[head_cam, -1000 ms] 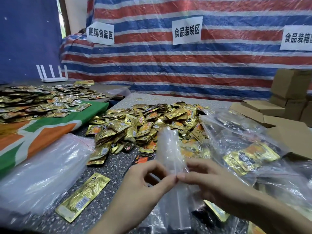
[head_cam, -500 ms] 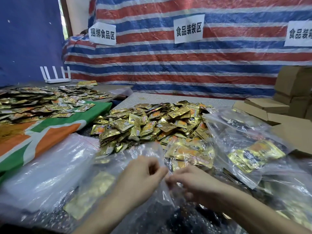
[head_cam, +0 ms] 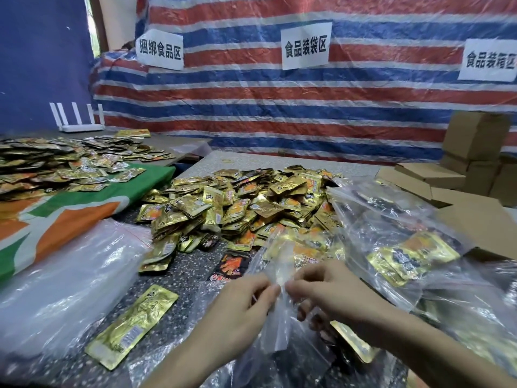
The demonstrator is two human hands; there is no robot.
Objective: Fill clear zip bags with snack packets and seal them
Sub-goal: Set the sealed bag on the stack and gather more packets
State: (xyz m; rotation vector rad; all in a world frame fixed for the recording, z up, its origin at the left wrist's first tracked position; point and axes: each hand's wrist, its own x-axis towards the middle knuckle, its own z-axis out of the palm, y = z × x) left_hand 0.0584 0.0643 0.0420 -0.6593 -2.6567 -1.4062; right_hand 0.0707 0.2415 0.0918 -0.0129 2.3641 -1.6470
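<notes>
My left hand (head_cam: 240, 306) and my right hand (head_cam: 324, 289) meet fingertip to fingertip at the table's near edge and pinch a clear zip bag (head_cam: 279, 264) between them. The bag stands up crumpled above my fingers and hangs down below them; what it holds cannot be made out. Behind it lies a big heap of gold snack packets (head_cam: 240, 203). One long gold packet (head_cam: 134, 329) lies alone on the speckled table, left of my left hand. Filled clear bags (head_cam: 405, 256) with gold packets inside are piled at the right.
A stack of empty clear bags (head_cam: 64, 275) lies at the near left. A green and orange cloth (head_cam: 70, 214) further left carries more gold packets (head_cam: 56, 166). Flat and stacked cardboard boxes (head_cam: 475, 152) stand at the right. A striped tarp with paper signs forms the back wall.
The clear bag was spread low over the table half a second ago; now both hands hold it bunched and raised upright. The long gold packet at the left shows uncovered again.
</notes>
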